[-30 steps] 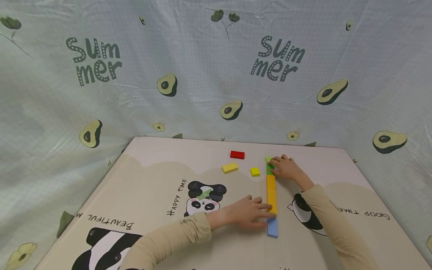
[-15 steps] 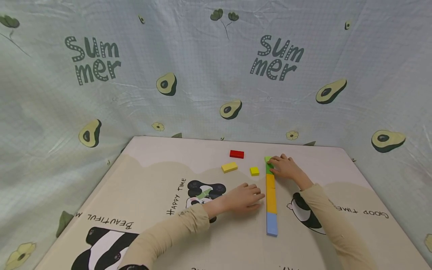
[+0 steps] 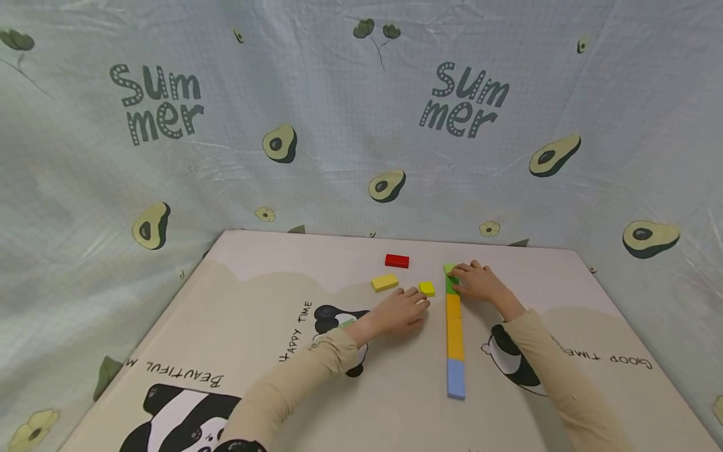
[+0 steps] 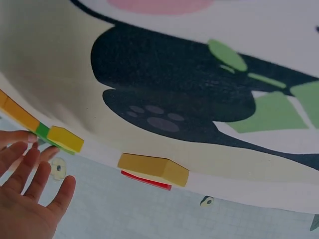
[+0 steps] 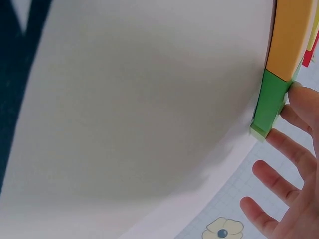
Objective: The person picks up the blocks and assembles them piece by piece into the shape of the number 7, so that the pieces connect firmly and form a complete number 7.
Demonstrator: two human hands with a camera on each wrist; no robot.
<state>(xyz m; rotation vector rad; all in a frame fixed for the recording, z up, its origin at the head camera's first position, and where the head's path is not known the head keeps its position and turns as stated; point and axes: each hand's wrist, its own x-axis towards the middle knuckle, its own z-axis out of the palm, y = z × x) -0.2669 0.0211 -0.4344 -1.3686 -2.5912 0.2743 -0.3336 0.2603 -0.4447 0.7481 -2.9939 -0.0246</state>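
In the head view my left hand (image 3: pixel 402 311) hovers beside a small yellow block (image 3: pixel 426 289), its fingertips right at the block's near edge. The fingers are spread, with nothing held, in the left wrist view. My right hand (image 3: pixel 479 282) is at the far end of a straight row of blocks. Its thumb and fingertips touch the green block (image 5: pixel 271 97) and the light green block (image 5: pixel 258 132) there; the other fingers stretch free. Nearer in the row lie two orange blocks (image 3: pixel 454 336), then a blue block (image 3: pixel 455 378) at the near end.
A pale yellow block (image 3: pixel 385 282) and a red block (image 3: pixel 397 261) lie apart, left of the row. The panda-print table (image 3: pixel 254 282) ends at a hanging avocado-print sheet (image 3: pixel 322 207) behind.
My left hand has left the near part of the row, where its fingers lay over the orange and blue blocks, and moved away and left to the small yellow block. The right hand stays.
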